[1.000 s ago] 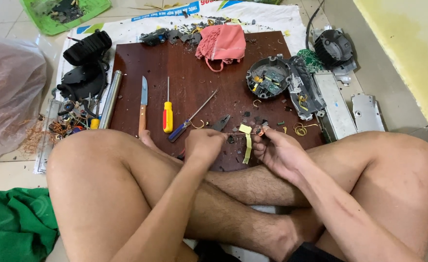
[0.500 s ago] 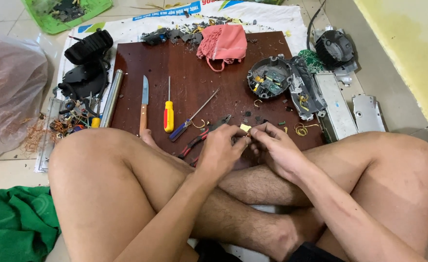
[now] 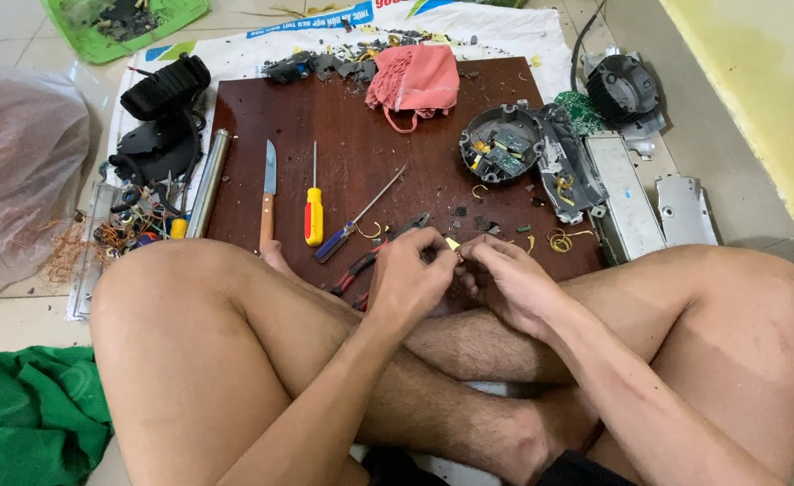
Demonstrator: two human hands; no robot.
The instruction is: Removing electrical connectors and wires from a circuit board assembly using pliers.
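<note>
Sitting cross-legged at the near edge of the dark wooden board [image 3: 343, 126], working both hands together right over the shins. Pinching a small yellow piece [image 3: 452, 244] between the fingertips, left hand [image 3: 410, 274] closing on it from one side, right hand [image 3: 509, 283] curling round it from the other, knuckles nearly touching. Hiding most of the piece, so not calling what it is exactly.

Progress-wise, looking well into the teardown: round grey housing [image 3: 500, 144] already lying open with its little circuit board showing, metal plates [image 3: 627, 193] sitting off to the right, a yellow wire coil [image 3: 559, 240] and crumbs of plastic scattering across the board. Still waiting near the far edge, it seems: the black round part [image 3: 625, 88] and the dark bits beside the pink cloth [image 3: 415, 79].

Compared with a second ago: left hand moving up and right to meet the other one, and the yellow strip no longer dangling free below the right hand. Red-handled pliers [image 3: 358, 267] now poking out from under the left wrist, hard telling whether gripped or just lying there. Knife [image 3: 268, 193], yellow screwdriver [image 3: 313, 216] and blue-handled screwdriver [image 3: 352, 229] not budging at all.
</note>
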